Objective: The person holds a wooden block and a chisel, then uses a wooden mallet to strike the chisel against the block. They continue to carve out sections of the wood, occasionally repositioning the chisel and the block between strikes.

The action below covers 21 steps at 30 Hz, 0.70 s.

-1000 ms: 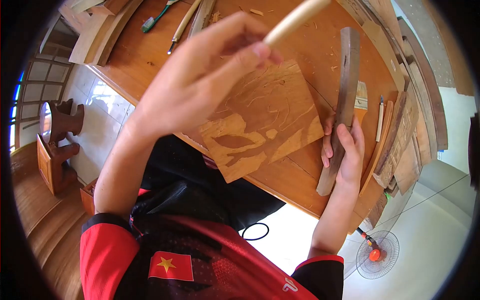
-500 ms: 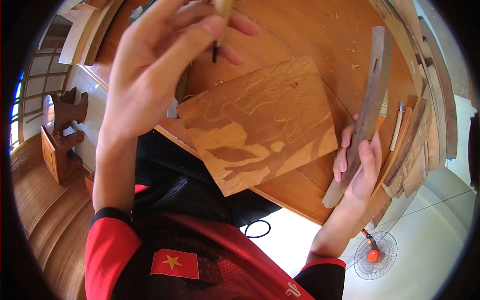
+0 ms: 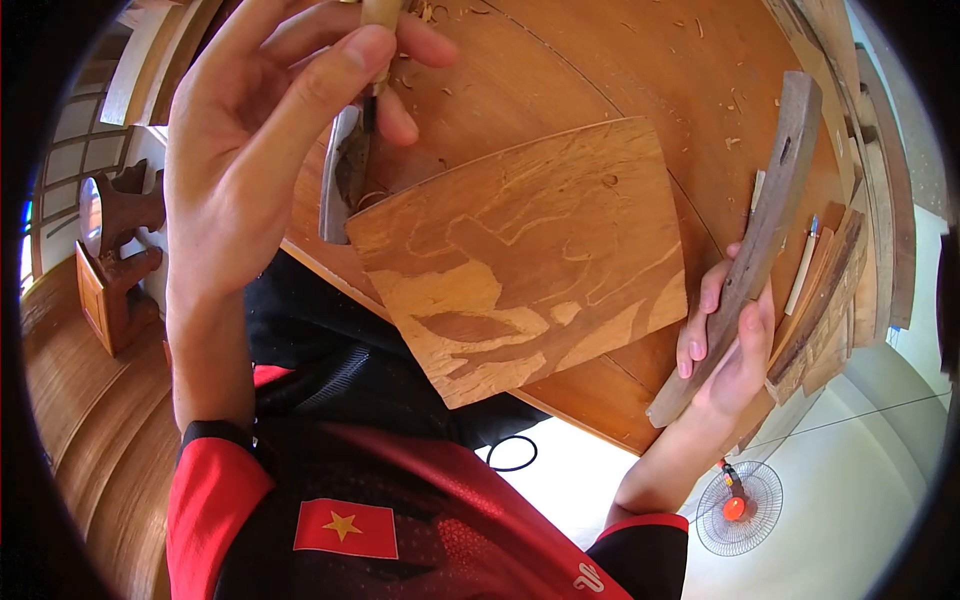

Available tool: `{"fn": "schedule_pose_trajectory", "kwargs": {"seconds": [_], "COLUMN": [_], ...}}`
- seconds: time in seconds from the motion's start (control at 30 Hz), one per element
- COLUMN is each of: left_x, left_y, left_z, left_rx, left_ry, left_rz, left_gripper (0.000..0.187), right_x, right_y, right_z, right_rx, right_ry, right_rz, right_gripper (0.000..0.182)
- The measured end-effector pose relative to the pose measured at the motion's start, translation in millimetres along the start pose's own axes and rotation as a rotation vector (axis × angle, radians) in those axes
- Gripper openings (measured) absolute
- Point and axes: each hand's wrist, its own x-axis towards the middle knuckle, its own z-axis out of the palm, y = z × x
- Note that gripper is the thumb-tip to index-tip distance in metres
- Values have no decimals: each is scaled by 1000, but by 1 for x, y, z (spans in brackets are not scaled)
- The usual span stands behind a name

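Orange-brown wooden counter (image 3: pixel 505 65) carries a flat brown carved wooden panel (image 3: pixel 540 260), its near corner overhanging, perhaps for easy reach; left hand (image 3: pixel 260 120) pinches a pale wooden-handled tool (image 3: pixel 381 14), right hand (image 3: pixel 738 366) grasps a long grey-brown wooden bar (image 3: pixel 781 180) towards its near end, presumably leaving the far length free

A round wire-caged fan with an orange hub (image 3: pixel 735 508) is noted at lower right. Long curved brown wooden planks (image 3: pixel 884 190) line the right side, a slim white rod (image 3: pixel 801 270) lying near them. Pale squared timber (image 3: pixel 150 75), upper left; dark brown wooden furniture (image 3: pixel 130 275), far left
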Motion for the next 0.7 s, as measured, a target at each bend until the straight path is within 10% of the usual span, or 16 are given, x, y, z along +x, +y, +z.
{"fn": "schedule_pose_trajectory", "kwargs": {"seconds": [0.7], "left_x": [14], "left_y": [30], "left_z": [42], "left_rx": [-84], "left_ry": [-279], "left_rz": [-6], "left_gripper": [35], "right_x": [1], "right_y": [-7], "right_z": [12], "right_rx": [-20], "right_ry": [75], "right_rz": [33], "right_gripper": [60]}}
